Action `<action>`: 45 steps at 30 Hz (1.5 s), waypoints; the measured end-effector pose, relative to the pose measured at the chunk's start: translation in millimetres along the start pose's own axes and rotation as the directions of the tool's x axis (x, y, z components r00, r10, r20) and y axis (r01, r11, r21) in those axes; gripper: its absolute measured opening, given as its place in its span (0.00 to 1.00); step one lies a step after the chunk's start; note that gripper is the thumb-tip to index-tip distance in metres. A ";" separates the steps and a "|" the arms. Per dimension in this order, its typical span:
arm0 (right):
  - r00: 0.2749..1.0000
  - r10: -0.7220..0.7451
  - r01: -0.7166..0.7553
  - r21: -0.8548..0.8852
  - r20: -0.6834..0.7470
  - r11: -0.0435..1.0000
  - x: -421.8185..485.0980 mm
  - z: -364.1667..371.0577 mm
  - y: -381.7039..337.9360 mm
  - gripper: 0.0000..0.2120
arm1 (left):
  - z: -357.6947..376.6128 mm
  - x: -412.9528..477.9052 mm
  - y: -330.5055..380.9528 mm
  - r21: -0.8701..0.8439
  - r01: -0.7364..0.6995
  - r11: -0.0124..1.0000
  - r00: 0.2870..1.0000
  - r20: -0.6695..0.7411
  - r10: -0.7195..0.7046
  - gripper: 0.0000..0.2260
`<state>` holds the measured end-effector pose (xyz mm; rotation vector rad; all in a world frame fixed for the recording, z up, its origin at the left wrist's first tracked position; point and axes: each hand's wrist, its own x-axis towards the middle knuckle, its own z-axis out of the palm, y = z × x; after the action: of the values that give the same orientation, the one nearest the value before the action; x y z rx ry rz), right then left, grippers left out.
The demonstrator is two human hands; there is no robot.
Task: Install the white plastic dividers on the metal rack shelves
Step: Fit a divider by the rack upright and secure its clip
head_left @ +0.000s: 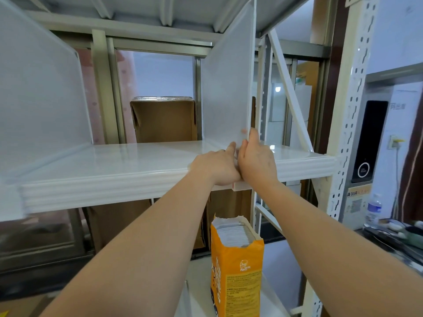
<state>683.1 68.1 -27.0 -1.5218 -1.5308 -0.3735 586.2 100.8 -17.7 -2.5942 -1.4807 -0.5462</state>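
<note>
Two dividers on this shelf: the left divider stands at the far left, and the right divider stands upright, well right of centre, with its foot at the front lip. Both hands are bunched together there. My right hand pinches its front edge low down. My left hand has its index finger at the foot, can't tell if it actually grips. My tip: keep the panel plumb, push the clip square onto the lip, don't twist.
</note>
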 end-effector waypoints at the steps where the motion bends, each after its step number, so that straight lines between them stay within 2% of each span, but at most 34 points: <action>1: 1.000 -0.005 0.006 -0.025 0.015 1.000 0.0 -1.3 -0.7 0.19 | -0.7 0.0 0.1 -0.008 0.005 1.000 1.000 0.005 -0.005 0.39; 4: 0.999 -0.006 0.010 -0.099 0.040 0.995 0.9 -3.8 -1.5 0.16 | -1.8 0.3 0.5 -0.024 0.018 1.000 1.000 0.004 -0.018 0.39; 7: 0.999 -0.001 0.006 -0.116 0.043 0.993 0.3 -4.5 -1.0 0.13 | -2.1 1.6 0.3 -0.066 0.026 0.997 0.999 0.042 -0.024 0.40; 10: 0.998 0.000 0.010 -0.141 0.070 0.990 2.0 -6.0 -1.8 0.11 | -2.7 2.6 -1.0 -0.097 0.037 0.995 0.999 0.018 -0.035 0.40; 14: 0.992 0.047 -0.032 -0.123 0.117 0.992 5.4 -9.5 -2.8 0.12 | -2.5 2.6 -2.5 -0.149 0.047 0.988 0.999 0.011 -0.046 0.40; 18: 0.988 0.006 0.017 -0.153 0.152 0.988 4.9 -10.4 -2.5 0.12 | -0.4 -1.9 -1.3 -0.118 0.033 0.993 0.998 -0.044 -0.038 0.39; 25: 0.995 -0.010 0.022 -0.115 0.098 0.993 4.9 -6.1 -0.3 0.13 | 0.3 -8.4 1.3 -0.040 0.019 0.999 0.998 -0.061 -0.021 0.41; 40: 0.999 0.007 -0.006 -0.018 0.038 1.000 -3.9 3.9 8.9 0.13 | 2.9 -5.9 -0.8 0.030 -0.003 1.000 0.994 -0.107 0.006 0.38; 45: 0.999 0.024 -0.023 0.023 -0.023 0.999 -10.9 13.8 11.3 0.11 | 5.0 -11.3 -0.6 0.026 -0.041 0.999 0.978 -0.202 0.045 0.44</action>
<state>686.1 73.8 -46.8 -1.5112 -1.4929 -0.3575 581.9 93.2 -26.5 -2.4617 -1.3547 -0.7594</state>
